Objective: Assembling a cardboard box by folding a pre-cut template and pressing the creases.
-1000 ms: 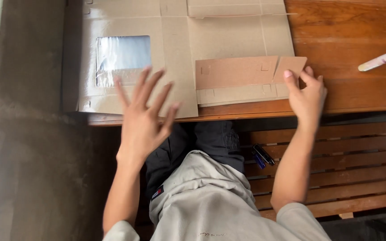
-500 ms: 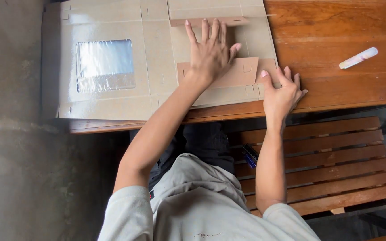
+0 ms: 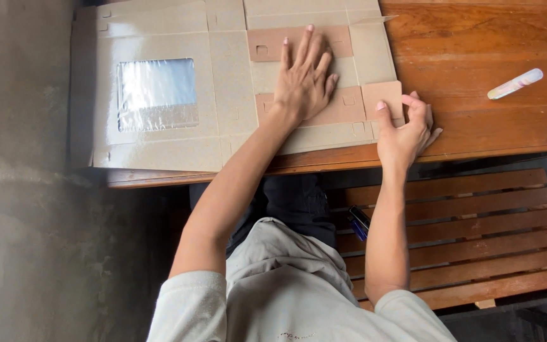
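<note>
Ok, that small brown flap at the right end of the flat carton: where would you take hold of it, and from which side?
Best taken at the flap's free right edge, coming in from the right over the bare table. The carton lies flat, and the left hand presses the panels beside the flap, so only that edge lifts freely. The right hand already has thumb and fingers there.

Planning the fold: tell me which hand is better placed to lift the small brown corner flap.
Right hand: its fingers already pinch the corner flap, while the left hand lies flat on the cardboard box blank.
</note>
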